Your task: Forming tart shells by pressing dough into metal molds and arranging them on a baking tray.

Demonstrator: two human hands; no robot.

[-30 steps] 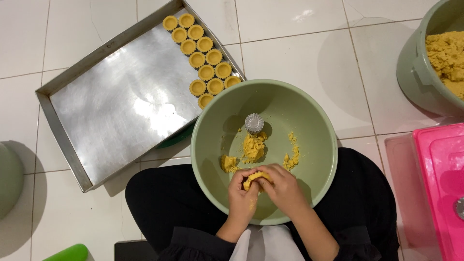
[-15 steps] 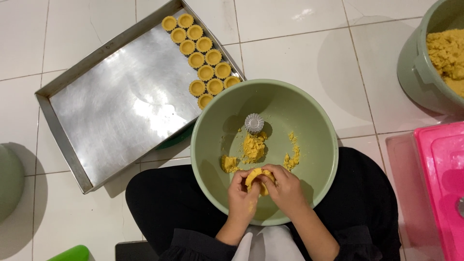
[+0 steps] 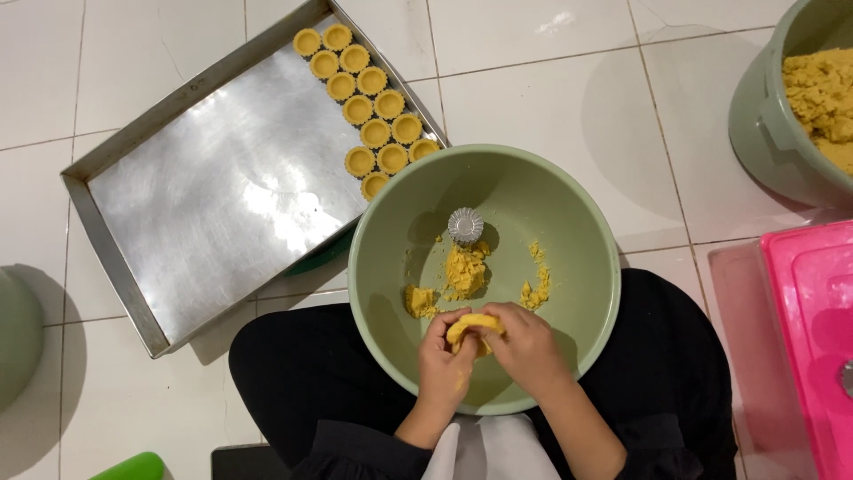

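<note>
Both hands, left hand [image 3: 444, 360] and right hand [image 3: 524, 342], are pinching a soft yellow dough lump [image 3: 471, 326] at six o'clock inside the pale green plastic bowl [image 3: 577, 222]. Dough looks crumbly, light; best cradled underneath with fingertips.

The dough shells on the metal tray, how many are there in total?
12 dough shells, in two rows along the far right edge of the metal tray. The green bowl overlaps that corner, so more may be hidden.
</note>
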